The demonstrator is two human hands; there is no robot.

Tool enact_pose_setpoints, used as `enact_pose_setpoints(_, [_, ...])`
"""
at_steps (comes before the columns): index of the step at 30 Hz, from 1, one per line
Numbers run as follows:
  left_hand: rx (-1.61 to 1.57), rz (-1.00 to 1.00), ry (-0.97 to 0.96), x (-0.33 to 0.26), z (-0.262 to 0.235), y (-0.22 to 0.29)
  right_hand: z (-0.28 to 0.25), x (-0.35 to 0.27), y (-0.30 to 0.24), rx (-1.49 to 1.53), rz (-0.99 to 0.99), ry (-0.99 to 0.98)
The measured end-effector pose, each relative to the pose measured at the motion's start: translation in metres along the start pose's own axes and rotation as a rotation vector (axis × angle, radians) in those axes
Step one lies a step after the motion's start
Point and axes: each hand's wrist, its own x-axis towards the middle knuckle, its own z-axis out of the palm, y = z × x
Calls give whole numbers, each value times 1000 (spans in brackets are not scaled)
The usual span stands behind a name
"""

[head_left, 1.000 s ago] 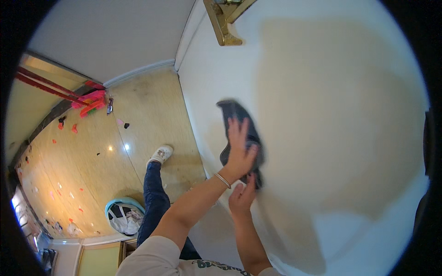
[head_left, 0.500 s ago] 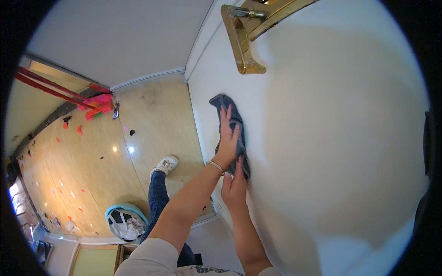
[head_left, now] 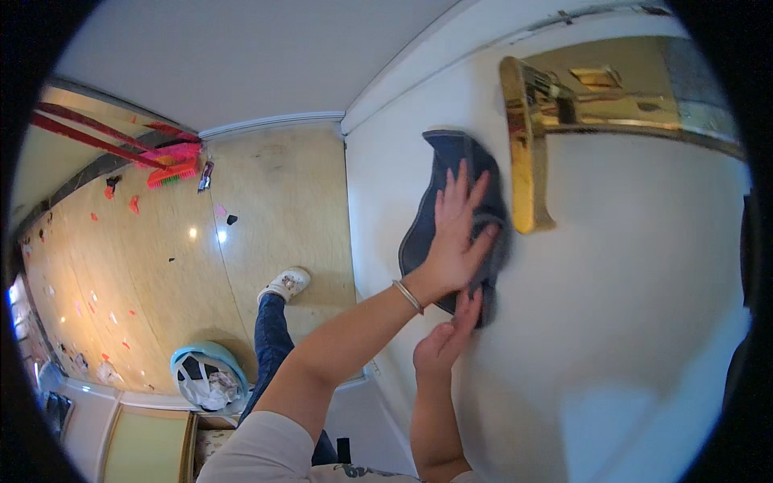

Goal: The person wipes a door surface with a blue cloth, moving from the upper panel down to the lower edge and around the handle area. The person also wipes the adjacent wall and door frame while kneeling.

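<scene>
My left hand (head_left: 455, 241), with a thin bracelet at the wrist, lies flat with spread fingers on a dark blue cloth (head_left: 447, 173) and presses it against a white upright surface (head_left: 628, 322). The cloth's right edge lies close beside a shiny gold frame (head_left: 522, 145). Just below, my right hand (head_left: 441, 342) rests against the white surface with its fingertips touching the cloth's lower edge, gripping nothing.
Left of the white surface is a glossy wooden floor (head_left: 145, 266) strewn with small scraps. A pink broom (head_left: 173, 161) with red handles lies at its far side. A light blue bin (head_left: 208, 374) with a bag stands near my jeans leg and white shoe (head_left: 286, 283).
Both hands and the cloth have travelled up the white surface and now lie right next to the gold frame. The frame looks larger and nearer in the picture.
</scene>
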Motion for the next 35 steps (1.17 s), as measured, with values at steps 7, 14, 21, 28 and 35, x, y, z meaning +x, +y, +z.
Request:
enact_pose_setpoints(7, [-53,-159,181,7,-21,-118,50,21,41,-43,113,-123])
enact_pose_setpoints(14, [184,162,-20,61,-30,-60,70,65,50,53,-223,41])
enact_pose_setpoints(21, [91,-11,142,58,-39,-183,99,62,76,48,43,-194])
enact_pose_setpoints(28, [-66,-238,97,-78,-7,-242,67,-21,95,-16,323,-313])
enact_pose_setpoints(35, [-152,-426,280,-190,58,-193,-9,-137,94,-87,247,-192])
